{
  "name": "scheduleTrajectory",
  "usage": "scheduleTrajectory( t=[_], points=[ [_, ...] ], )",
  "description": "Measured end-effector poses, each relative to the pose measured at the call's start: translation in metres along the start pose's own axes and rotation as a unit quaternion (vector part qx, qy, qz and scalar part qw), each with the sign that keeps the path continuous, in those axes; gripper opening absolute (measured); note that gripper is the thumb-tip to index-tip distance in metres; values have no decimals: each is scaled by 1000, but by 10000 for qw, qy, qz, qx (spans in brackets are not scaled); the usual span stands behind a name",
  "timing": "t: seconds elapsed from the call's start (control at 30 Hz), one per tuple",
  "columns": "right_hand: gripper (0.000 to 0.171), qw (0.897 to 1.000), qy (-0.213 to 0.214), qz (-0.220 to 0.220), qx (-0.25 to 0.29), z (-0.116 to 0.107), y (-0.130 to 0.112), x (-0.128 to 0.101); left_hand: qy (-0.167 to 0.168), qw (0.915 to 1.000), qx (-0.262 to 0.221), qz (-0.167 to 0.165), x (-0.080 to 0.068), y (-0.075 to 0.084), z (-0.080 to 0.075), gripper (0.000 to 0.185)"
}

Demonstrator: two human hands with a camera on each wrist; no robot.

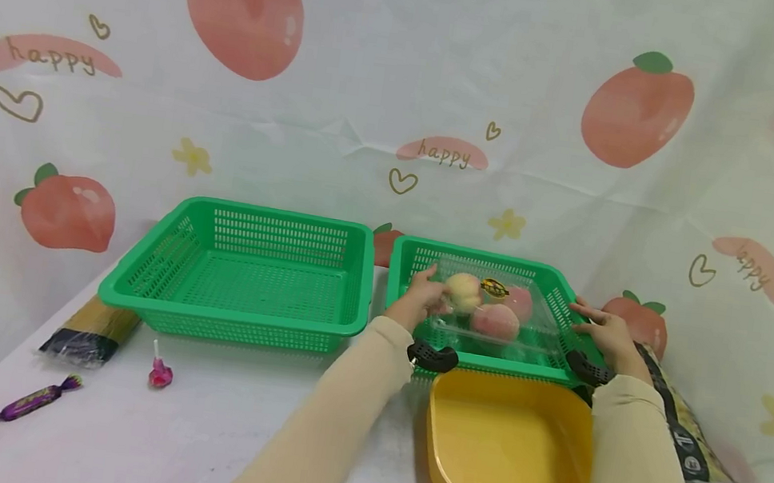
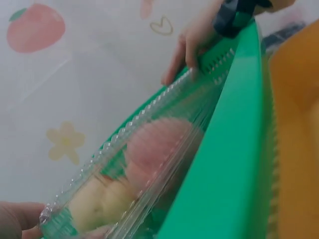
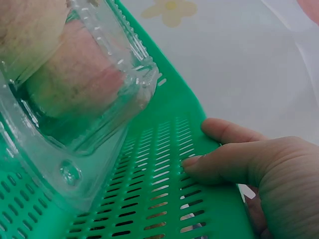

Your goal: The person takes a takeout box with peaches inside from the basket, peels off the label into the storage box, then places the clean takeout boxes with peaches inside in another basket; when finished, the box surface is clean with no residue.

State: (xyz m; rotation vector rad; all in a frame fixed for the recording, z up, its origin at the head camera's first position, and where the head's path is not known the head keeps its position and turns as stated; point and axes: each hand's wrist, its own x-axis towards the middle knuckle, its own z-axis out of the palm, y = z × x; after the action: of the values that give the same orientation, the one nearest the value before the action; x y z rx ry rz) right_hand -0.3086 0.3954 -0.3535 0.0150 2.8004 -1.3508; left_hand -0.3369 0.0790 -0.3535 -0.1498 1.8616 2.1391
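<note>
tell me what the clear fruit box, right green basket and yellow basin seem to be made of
Clear fruit box: thin, glossy plastic, most likely; see-through with glints, ribbed edge.
Right green basket: probably moulded plastic, low sheen; neat rows of slots.
Yellow basin: smooth, slightly shiny, probably plastic; evenly coloured, though enamel possible.

"Where could a hand pass around the tub (image 1: 506, 449)?"

"Straight down into its open top. Behind and left of it, the big basket's (image 1: 265, 287) mouth is free too."

"What blocks the rest?"

"Directly behind it, the pack (image 1: 495, 289) covers much of the small basket (image 1: 488, 362), with the left hand (image 1: 421, 298) at one end and the right hand (image 1: 609, 338) on the rim."

"And beside it?"

"Left, a sleeve (image 1: 333, 428) crosses, then open table (image 1: 221, 435) up to the lollipop (image 1: 160, 375); right, the other sleeve (image 1: 635, 465) overlaps its edge, and a bag (image 1: 689, 448) lies beyond."
</note>
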Motion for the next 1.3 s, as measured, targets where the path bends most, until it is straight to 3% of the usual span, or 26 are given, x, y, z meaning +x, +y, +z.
scheduleTrajectory(
  t=[0.23, 0.63, 0.87, 1.3],
  points=[
    [50, 10000, 13, -19, -10, 2, 0, 0, -4, 9983, -567, 131, 3, -2, -5, 62],
    [50, 10000, -22, -74, -4, 2, -4, 2, -82, 9969, -704, 336, -3, 9, -15, 62],
    [50, 10000, -52, -30, -37, 0, -5, 3, -266, 9963, -697, 427, -13, 20, -19, 63],
    [55, 9995, 71, 237, -204, 1, -3, 2, -258, 9912, -1091, 698, -41, 35, -34, 65]
  ],
)
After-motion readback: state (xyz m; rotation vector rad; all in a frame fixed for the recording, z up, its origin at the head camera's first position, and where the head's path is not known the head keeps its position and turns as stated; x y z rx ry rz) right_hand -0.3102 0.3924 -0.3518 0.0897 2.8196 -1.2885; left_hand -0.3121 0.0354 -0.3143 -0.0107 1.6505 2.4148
